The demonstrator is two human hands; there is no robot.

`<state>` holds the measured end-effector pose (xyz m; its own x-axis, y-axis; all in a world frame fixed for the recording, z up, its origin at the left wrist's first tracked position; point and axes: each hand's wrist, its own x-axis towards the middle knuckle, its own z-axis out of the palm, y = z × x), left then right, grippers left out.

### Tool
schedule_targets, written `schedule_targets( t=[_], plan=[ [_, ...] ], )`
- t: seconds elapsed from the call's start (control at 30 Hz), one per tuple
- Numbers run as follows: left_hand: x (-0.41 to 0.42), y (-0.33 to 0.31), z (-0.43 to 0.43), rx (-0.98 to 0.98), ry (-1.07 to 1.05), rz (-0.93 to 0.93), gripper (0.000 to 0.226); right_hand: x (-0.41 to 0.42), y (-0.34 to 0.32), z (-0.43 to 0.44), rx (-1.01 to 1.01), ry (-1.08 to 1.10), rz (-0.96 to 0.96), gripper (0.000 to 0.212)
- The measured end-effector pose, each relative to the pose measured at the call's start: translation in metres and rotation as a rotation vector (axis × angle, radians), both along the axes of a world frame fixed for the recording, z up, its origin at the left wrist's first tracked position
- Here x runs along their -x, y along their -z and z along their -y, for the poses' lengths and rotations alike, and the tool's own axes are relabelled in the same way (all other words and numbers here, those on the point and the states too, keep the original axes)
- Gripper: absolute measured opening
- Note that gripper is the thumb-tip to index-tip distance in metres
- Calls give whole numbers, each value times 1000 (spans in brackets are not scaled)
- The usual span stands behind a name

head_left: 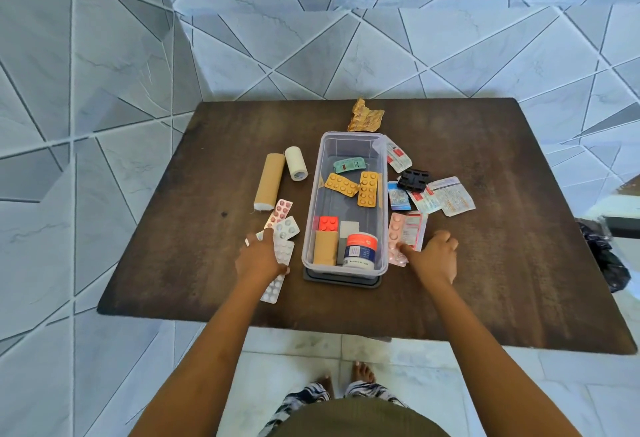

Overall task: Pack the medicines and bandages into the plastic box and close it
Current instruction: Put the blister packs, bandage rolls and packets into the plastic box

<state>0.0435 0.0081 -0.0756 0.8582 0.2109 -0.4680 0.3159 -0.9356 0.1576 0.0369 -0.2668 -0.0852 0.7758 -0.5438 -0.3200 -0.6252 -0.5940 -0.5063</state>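
A clear plastic box [311, 201] stands open mid-table on its dark lid [343, 281]. Inside lie orange blister strips [367, 189], a green strip [349, 164], a red pack [328, 223], a tan roll [325, 248] and a white jar [360, 250]. My left hand [258, 258] presses down on white pill strips [277, 284] left of the box. My right hand [434, 256] pinches a pink strip [394, 239] right of the box. A tan bandage roll [269, 182] and a white bandage roll [296, 163] lie to the left.
More loose strips [450, 195], a black blister [414, 180] and a blue sachet [398, 196] lie right of the box. A crumpled gold wrapper [363, 116] sits behind it. The brown table [519, 228] stands against a tiled wall. A black bag [604, 256] hangs at the right.
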Motion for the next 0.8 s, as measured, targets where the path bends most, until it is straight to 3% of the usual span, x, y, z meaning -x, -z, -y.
schedule_targets(
  t=[0.17,0.33,0.5,0.63,0.8],
  plan=[
    [-3,2,-1,-22,-25,35,85,-7,0,-4,-86,22,11,46],
    [-16,-16,-7,98,47,82,33,-2,-13,-5,-126,93,151,28],
    [-40,-70,-12,180,107,216,25,-6,-53,1,-268,8,360,24],
    [-64,-107,11,417,133,428,21,-27,-82,-19,-444,-141,300,34],
    [-97,-92,65,343,241,550,29,-55,-83,-47,-184,-403,180,59]
  ],
)
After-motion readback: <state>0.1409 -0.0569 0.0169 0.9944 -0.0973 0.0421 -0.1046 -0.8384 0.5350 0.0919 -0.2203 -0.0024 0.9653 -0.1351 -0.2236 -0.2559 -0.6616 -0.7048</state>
